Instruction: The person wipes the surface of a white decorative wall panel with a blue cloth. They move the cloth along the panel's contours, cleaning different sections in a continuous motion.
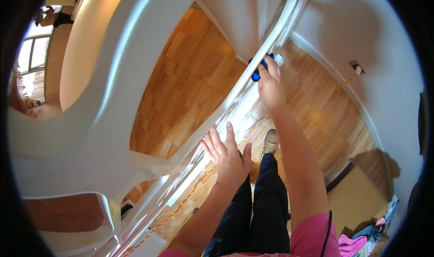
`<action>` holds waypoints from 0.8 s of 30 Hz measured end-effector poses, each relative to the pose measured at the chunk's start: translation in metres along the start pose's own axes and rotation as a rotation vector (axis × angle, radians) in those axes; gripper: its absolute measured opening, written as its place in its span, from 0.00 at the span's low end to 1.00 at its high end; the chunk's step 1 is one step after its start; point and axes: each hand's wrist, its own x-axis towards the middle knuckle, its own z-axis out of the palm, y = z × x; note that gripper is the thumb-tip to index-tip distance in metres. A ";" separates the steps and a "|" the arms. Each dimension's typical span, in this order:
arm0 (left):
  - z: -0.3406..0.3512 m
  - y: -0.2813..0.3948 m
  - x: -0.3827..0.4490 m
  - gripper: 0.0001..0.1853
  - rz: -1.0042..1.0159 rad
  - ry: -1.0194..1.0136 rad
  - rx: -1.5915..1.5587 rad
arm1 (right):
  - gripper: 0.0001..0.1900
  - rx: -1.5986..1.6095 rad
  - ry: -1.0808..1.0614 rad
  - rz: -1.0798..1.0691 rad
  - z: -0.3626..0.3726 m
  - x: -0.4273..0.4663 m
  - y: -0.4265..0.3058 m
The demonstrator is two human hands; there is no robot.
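Observation:
A large white panel with curved cut-outs [67, 155] takes up the left half of the head view. Its long narrow edge runs diagonally past both hands. My right hand [272, 87] grips a blue and black hand tool [256, 76] against this edge, at the upper middle; the panel's edge and my fingers hide much of the tool, so its kind is unclear. Lower down the same edge is my left hand [229, 162], fingers spread and holding nothing. Its fingertips are at the panel's edge; whether they touch it I cannot tell.
A twisted red-and-yellow cord [308, 88] crosses the wooden floor [315, 114] past my feet to a wall socket [356, 67]. At lower right stands a cardboard box [359, 186], with a heap of cloths [362, 238] near it. A white wall [390, 121] closes the right side.

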 end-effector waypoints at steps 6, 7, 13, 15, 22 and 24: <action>0.000 -0.011 -0.004 0.37 0.010 0.016 -0.063 | 0.27 0.390 0.121 0.282 0.038 -0.059 -0.027; -0.002 -0.015 -0.005 0.37 0.025 0.013 -0.085 | 0.25 0.448 0.143 0.309 0.042 -0.070 -0.041; -0.014 -0.032 -0.013 0.38 0.107 0.007 -0.205 | 0.19 1.022 0.019 0.805 0.034 -0.117 -0.110; -0.015 -0.036 -0.021 0.39 0.106 0.020 -0.173 | 0.19 0.636 -0.035 0.611 0.044 -0.133 -0.127; -0.025 -0.047 -0.047 0.43 0.113 -0.059 -0.144 | 0.15 0.308 0.033 0.252 0.052 -0.127 -0.104; -0.024 -0.055 -0.057 0.42 0.109 -0.072 -0.126 | 0.14 0.259 -0.030 0.214 0.054 -0.129 -0.102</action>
